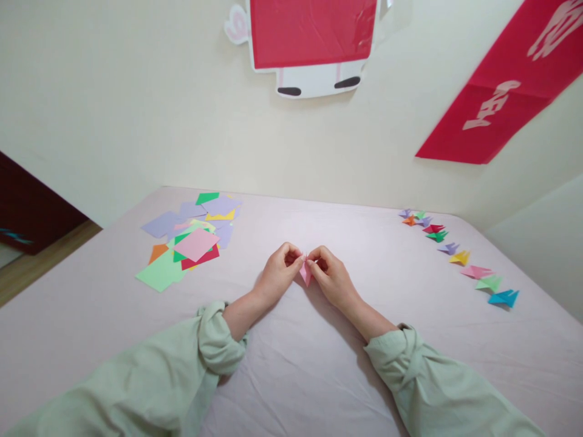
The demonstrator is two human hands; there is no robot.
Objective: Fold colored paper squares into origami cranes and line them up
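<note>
Between my two hands is a small piece of folded pink paper (306, 274), with a pointed end facing down toward me. My left hand (281, 268) pinches its left side between thumb and fingertips. On the other side my right hand (331, 276) pinches the paper's right edge in the same way. The fingertips cover the upper part of the paper, so its folds there are hard to make out. Both hands are over the middle of the pale pink cloth-covered surface (291, 376).
Loose coloured paper sheets (197, 244) lie in an overlapping pile at the left. Several folded paper figures (460, 258) form a slanting row on the right. Behind the surface rises a wall (182, 121) bearing a red-and-white cutout (314, 36) and a red banner (501, 97).
</note>
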